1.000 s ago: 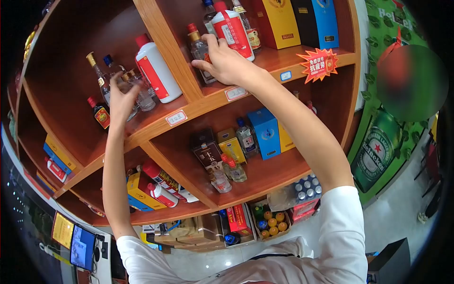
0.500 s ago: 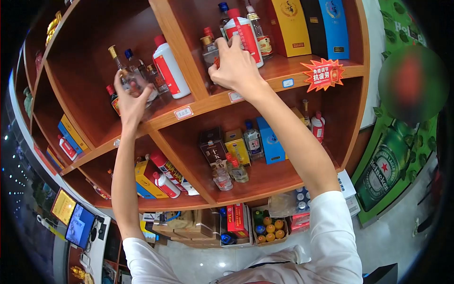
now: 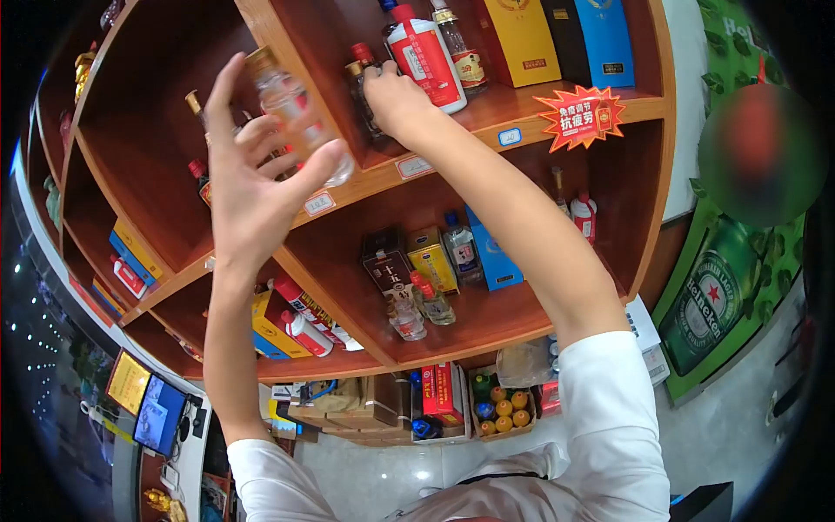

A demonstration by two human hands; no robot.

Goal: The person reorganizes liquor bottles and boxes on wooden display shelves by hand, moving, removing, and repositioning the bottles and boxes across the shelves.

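My left hand (image 3: pixel 252 183) holds a clear glass bottle (image 3: pixel 300 117) with a gold cap, tilted in front of the shelf divider. Its thumb and curled fingers are around the bottle, with the index finger pointing up. My right hand (image 3: pixel 400 103) reaches into the upper right compartment, fingers closed at a small dark bottle (image 3: pixel 358 91) with a gold cap; the fingertips are partly hidden. Right beside that hand stands a white bottle (image 3: pixel 428 65) with a red cap and red label. A clear bottle (image 3: pixel 463 52) with a label is to its right.
Yellow (image 3: pixel 522 43) and blue (image 3: pixel 606 43) boxes stand at the right of that compartment. A starburst sign (image 3: pixel 581 117) hangs on the wooden shelf edge (image 3: pixel 478 143). Small bottles (image 3: pixel 430 300) and boxes fill the compartment below. Cartons (image 3: pixel 357 404) sit on the floor.
My left hand has risen and moved right, lifting the clear bottle out of the left compartment to the divider. My right hand has shifted slightly left and down at the small bottles. The view has shifted slightly.
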